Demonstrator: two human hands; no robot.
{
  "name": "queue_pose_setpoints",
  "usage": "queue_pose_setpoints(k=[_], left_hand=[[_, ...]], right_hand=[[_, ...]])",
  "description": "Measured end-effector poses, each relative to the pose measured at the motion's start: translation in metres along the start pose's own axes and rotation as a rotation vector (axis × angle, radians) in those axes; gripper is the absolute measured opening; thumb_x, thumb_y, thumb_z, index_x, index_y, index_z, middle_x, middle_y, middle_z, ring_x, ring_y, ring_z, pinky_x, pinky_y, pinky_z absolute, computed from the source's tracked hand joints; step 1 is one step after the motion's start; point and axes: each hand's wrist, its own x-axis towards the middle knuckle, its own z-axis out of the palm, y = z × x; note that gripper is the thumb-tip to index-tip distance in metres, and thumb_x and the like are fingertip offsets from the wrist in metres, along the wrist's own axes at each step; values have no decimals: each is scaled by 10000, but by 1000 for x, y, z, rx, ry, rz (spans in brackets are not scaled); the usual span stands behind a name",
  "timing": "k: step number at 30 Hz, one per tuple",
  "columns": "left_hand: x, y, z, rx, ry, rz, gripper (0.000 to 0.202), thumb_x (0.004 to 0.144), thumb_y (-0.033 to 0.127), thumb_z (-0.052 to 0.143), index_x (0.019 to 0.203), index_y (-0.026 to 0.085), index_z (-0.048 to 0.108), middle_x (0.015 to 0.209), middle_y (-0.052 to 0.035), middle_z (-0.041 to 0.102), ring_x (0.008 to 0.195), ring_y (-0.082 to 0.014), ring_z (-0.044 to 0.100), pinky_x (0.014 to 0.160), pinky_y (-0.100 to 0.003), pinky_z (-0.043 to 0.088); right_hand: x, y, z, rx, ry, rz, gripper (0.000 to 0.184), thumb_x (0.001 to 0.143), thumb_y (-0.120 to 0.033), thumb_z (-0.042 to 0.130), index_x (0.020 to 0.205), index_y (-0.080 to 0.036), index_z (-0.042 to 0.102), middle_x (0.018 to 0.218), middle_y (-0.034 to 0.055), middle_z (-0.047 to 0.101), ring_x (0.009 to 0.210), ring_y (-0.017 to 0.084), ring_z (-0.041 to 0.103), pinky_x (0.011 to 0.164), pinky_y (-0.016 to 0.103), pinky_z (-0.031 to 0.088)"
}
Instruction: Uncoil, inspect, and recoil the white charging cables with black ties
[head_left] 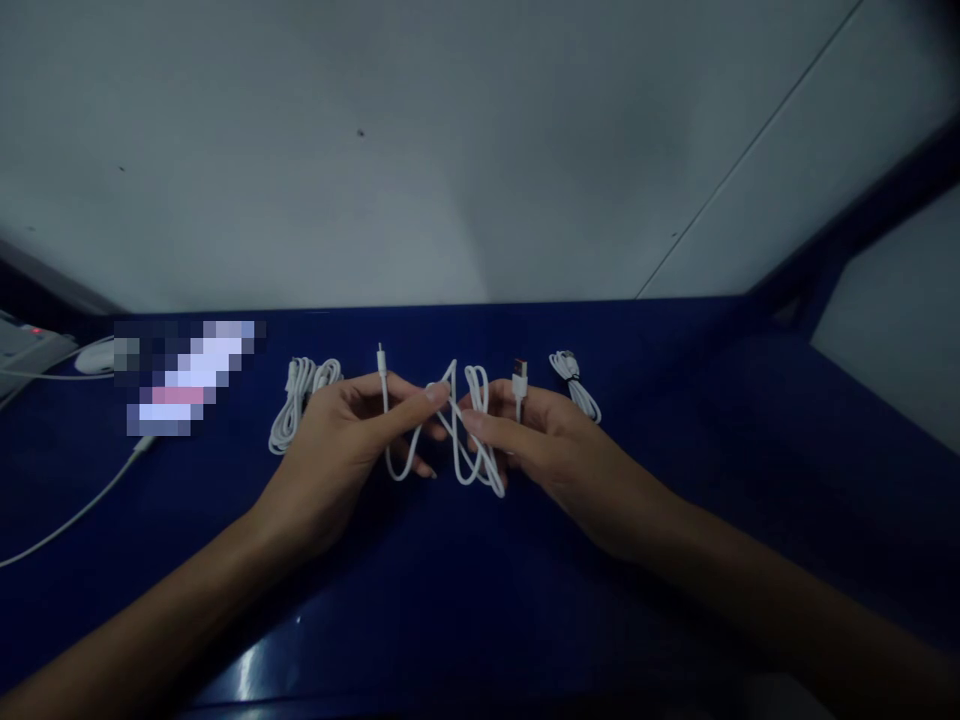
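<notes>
A white USB charging cable (456, 440) is held between both hands above the blue table, partly gathered in zigzag loops. My left hand (360, 425) pinches one loop between thumb and fingers; the small plug end (381, 360) sticks up behind that hand. With its thumb pressed on the bunched loops, my right hand (536, 435) grips the cable, and the flat USB plug (520, 380) points up beside its fingers. Bundled white cables (289, 420) lie just beyond my left hand. Past my right hand lies another white cable bundle (576, 385) with a dark tie around it.
At the left lies a pixelated device (187, 380) with a white cord (82, 535) running from it. A power strip (30, 345) with a red light and a white plug (97, 355) sit behind it. A grey wall (450, 180) rises behind the blue table (465, 600).
</notes>
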Motion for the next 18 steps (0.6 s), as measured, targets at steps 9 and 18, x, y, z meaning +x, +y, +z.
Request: queue_pose_setpoints(k=[9, 18], left_hand=[[2, 2, 0, -71, 59, 46, 244, 967, 407, 837, 881, 179, 823, 1008, -90, 806, 887, -211, 775, 698, -276, 658], [-2, 2, 4, -154, -104, 66, 196, 1044, 360, 755, 932, 199, 770, 1124, -98, 837, 1030, -247, 806, 950, -379, 658]], right_hand=[[-1, -3, -2, -77, -12, -85, 177, 1092, -365, 665, 1008, -221, 724, 916, 5, 653, 794, 156, 586, 761, 326, 510], [-1, -1, 1, 18, 90, -83, 177, 1084, -383, 685, 1153, -238, 759, 1031, 50, 740, 872, 191, 674, 832, 370, 552]])
